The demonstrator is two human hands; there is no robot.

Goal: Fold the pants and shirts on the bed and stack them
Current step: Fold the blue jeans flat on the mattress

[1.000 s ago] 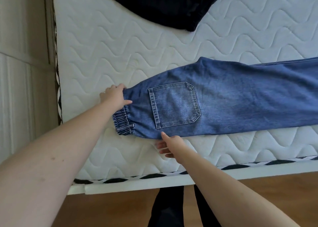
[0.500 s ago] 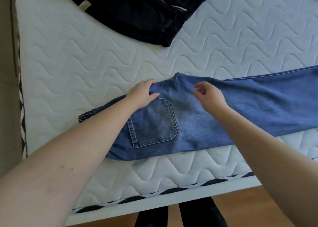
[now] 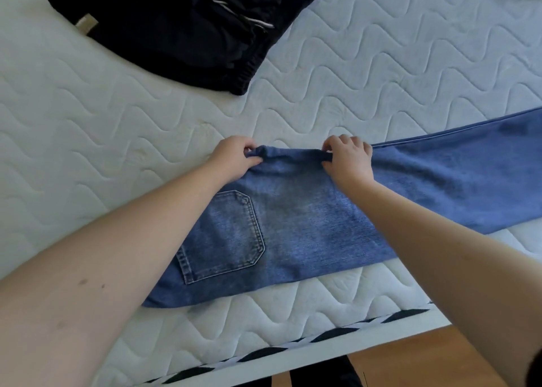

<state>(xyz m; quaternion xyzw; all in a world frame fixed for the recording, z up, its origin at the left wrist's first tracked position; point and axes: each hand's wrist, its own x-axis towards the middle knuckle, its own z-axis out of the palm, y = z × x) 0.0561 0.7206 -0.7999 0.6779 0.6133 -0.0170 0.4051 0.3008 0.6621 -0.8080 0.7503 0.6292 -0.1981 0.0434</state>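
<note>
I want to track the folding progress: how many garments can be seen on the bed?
2 clearly: the blue jeans near the front edge, pinched by both hands, and a black garment at the far left. A grey shape at the top right corner may be another.

Both bare forearms reach forward, left hand [image 3: 234, 159] and right hand [image 3: 349, 159] each in a pinching grip, knuckles up.

Blue jeans [image 3: 308, 234] flat on white mattress [image 3: 381, 72], left hand [image 3: 234, 157] and right hand [image 3: 349, 159] pinching far edge, black garment [image 3: 181, 25] beyond
</note>
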